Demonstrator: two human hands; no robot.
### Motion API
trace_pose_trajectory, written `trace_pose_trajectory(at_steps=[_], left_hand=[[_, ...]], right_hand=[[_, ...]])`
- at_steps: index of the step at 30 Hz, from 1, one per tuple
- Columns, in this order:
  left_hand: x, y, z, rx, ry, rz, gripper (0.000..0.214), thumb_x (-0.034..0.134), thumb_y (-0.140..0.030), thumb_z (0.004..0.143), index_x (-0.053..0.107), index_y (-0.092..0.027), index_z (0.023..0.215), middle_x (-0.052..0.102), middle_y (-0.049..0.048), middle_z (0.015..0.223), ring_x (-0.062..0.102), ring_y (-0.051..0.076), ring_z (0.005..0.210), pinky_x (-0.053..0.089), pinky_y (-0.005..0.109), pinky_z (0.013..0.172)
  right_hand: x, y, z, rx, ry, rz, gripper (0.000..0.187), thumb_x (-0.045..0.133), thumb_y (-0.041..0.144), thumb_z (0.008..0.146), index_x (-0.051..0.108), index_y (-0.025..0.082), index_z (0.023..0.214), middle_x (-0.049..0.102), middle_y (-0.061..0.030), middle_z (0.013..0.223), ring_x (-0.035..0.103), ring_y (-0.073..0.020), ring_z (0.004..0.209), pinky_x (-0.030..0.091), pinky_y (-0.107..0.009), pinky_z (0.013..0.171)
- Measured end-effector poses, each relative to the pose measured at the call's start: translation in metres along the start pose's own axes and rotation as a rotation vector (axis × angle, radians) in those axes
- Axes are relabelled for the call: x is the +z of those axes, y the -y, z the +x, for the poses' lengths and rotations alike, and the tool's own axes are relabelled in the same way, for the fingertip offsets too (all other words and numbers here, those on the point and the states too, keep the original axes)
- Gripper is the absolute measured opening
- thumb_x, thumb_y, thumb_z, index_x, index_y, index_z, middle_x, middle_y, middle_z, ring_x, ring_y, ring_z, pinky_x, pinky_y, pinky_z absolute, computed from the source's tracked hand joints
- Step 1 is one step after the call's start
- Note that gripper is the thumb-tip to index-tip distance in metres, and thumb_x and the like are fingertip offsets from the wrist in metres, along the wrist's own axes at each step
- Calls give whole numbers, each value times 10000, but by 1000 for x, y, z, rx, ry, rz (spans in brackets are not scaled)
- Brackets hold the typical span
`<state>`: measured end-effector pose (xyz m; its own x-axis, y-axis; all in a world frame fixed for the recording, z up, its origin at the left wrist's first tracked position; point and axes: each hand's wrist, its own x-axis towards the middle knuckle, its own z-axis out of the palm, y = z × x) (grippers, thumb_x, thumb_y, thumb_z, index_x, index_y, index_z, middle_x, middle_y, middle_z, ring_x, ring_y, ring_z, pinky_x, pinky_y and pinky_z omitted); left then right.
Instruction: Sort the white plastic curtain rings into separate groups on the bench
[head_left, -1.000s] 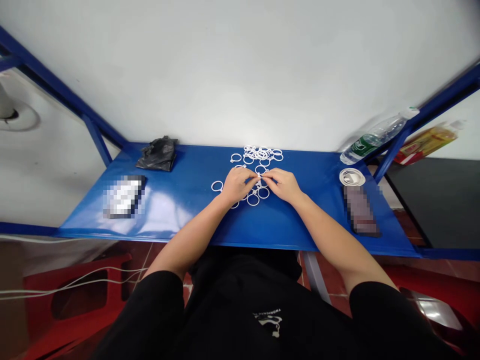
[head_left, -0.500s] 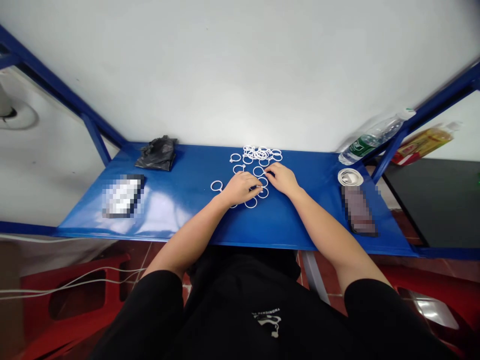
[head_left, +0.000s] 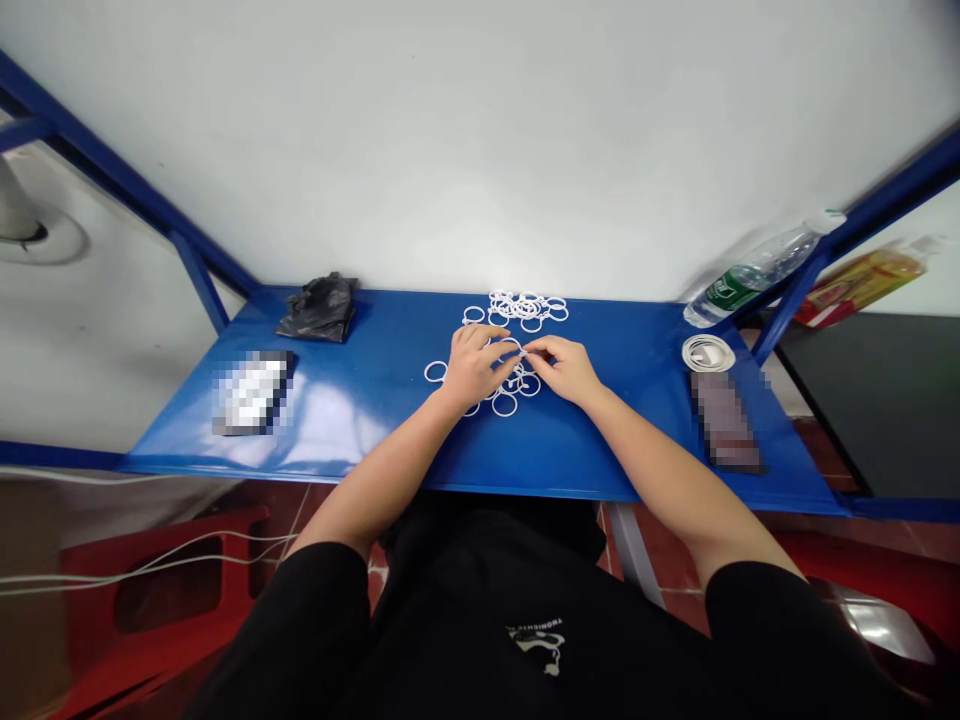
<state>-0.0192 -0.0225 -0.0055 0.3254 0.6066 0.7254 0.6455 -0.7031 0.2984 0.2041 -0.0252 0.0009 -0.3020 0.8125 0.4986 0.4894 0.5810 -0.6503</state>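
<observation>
Over the middle of the blue table, my left hand and my right hand meet fingertip to fingertip, both pinched on a white plastic ring held between them. Several loose white rings lie on the table just under and around my fingers. One ring lies alone to the left of my left hand. A heap of tangled white rings sits beyond my hands near the wall.
A crumpled black bag lies at the back left, and a blurred flat object nearer on the left. On the right are a white coiled cable, a blurred dark object and a plastic water bottle. Red stools stand under the table.
Half a second ago my hands were apart and low on the loose rings, the right reaching toward the far ones. Now they have come together again, pinching one ring between them.
</observation>
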Motion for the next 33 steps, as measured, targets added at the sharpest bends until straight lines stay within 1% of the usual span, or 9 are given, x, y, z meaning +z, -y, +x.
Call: trace_pose_trajectory(at_steps=[3,7,13,15,17,19,22,28,33], left_hand=[[0,-2,0,2,-33,11,129,758,-399,980,769,-279,935,782,56,1136,702,260,1093,452,510,1062],[-1,-3,0,-33,-30,-9,155,749,-388,987,710,-258,911,799,41,1181,724,253,1129,380,556,1187],[0,-7,0,-37,-53,-25,152,747,-382,994,722,-263,1085,782,61,1290,696,280,1267,338,589,1241],[0,-8,0,-40,-49,-10,126,748,-371,994,747,-287,1088,773,49,1314,680,287,1288,320,598,1250],[1,-8,0,-29,-40,-5,61,742,-358,998,770,-307,1018,792,22,1261,691,280,1251,311,599,1249],[1,-7,0,-19,-24,-13,76,729,-353,1008,778,-318,963,818,-3,1153,714,262,1174,308,593,1246],[2,-6,0,-13,-11,-28,97,706,-356,1026,786,-322,985,832,-18,1040,731,240,1097,321,578,1234],[2,-8,1,-14,4,-35,162,689,-387,1034,792,-295,951,830,0,993,740,219,1016,367,544,1220],[2,-7,1,-15,20,-49,184,660,-381,1051,778,-286,947,825,-2,963,732,208,961,414,506,1177]], right_hand=[[1,6,-1,63,5,98,143,698,323,956,809,241,996,800,-22,871,701,-172,718,570,-320,709],[-1,8,-1,143,12,186,167,754,379,929,814,236,990,797,-28,842,703,-177,708,582,-325,690],[-1,7,-1,157,-8,237,192,768,414,922,815,235,974,795,-31,843,697,-171,707,591,-329,692],[-1,8,-1,163,-6,237,208,769,428,925,815,232,979,792,-29,832,694,-170,702,588,-326,686],[-2,9,-1,166,1,233,221,767,439,930,820,231,984,793,-30,831,695,-170,700,587,-322,682],[-2,9,-1,166,4,227,226,765,445,933,829,234,987,799,-34,847,701,-171,710,589,-322,689],[0,6,-1,190,-12,259,247,784,472,917,837,238,977,795,-33,817,700,-171,688,586,-321,665],[6,-2,0,291,7,454,370,857,574,818,823,220,918,780,-32,740,702,-172,603,588,-311,585],[5,3,-2,248,-1,382,337,809,552,879,808,218,922,761,-17,700,702,-168,598,578,-304,592]])
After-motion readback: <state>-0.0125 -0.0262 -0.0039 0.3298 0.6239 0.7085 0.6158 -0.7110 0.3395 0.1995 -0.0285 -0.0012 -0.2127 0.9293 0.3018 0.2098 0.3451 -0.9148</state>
